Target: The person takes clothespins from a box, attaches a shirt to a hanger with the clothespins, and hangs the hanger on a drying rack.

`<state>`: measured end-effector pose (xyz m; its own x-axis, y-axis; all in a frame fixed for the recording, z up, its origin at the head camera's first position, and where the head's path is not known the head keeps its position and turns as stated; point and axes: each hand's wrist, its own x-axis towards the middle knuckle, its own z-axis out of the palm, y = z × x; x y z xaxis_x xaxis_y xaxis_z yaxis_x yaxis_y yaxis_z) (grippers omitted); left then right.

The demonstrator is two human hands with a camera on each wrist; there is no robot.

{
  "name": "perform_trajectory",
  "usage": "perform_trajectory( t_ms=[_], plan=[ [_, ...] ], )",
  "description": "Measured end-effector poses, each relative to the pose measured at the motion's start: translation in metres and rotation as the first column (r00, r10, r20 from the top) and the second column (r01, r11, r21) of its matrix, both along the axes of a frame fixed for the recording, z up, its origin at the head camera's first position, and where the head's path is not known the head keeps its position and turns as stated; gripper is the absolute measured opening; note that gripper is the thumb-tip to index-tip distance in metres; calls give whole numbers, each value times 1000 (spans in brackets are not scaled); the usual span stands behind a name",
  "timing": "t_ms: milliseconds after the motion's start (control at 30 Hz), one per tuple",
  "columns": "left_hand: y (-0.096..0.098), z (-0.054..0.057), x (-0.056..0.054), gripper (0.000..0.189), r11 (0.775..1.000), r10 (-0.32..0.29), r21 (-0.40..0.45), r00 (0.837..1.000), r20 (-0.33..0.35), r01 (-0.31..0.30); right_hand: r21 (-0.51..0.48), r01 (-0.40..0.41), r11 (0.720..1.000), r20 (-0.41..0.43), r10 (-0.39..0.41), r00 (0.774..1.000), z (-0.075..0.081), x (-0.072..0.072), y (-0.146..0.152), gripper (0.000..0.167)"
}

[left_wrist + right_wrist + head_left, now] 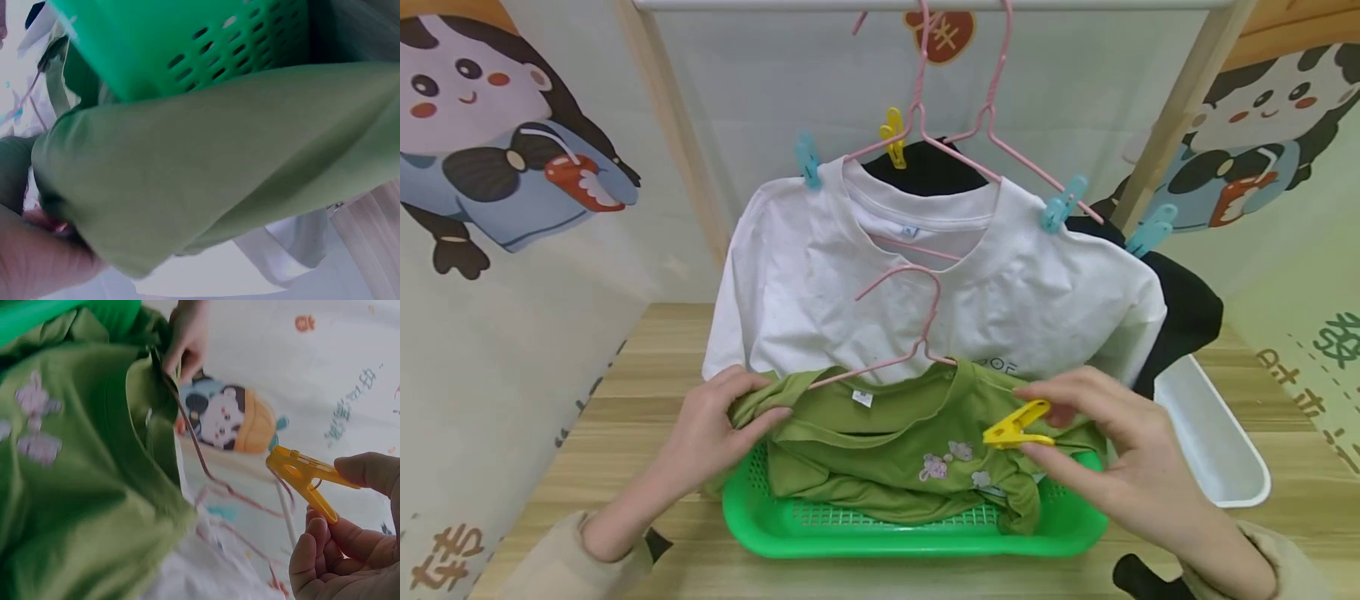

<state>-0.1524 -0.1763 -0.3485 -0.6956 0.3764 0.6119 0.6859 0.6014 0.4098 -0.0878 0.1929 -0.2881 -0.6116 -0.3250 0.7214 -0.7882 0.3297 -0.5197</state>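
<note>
My left hand (722, 425) grips the left shoulder of a green shirt (880, 458) together with the pink hanger (880, 367) inside its neckline. The shirt has small animal patches on its chest and droops into a green basket (917, 546). Between thumb and fingers, my right hand (1120, 458) pinches a yellow clothespin (1017, 425) by its two handles, near the shirt's right shoulder. In the right wrist view the clothespin (306, 475) points toward the hanger, apart from the cloth. Folded green sleeve cloth (187, 156) fills much of the left wrist view.
Behind, a white shirt (880, 308) hangs on a pink hanger with blue clothespins (1063, 204). A black garment (1183, 308) hangs behind it, with a yellow clothespin at its neck. A white rail (940, 4) crosses above. At right stands a white bin (1217, 442).
</note>
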Motion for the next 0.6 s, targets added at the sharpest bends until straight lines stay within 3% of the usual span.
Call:
perform_trajectory(
  t_ms=[100,333,600],
  plan=[
    [-2,3,1,19,999,-41,24,997,63,39,37,-42,998,30,41,999,-1,-7,-24,31],
    [-3,12,5,19,992,-111,68,983,147,102,-7,-209,978,-36,209,977,-8,-20,-72,35],
    [-7,20,9,21,990,-117,110,956,270,90,-2,-186,983,-156,183,971,-11,-39,-110,37]
  ],
)
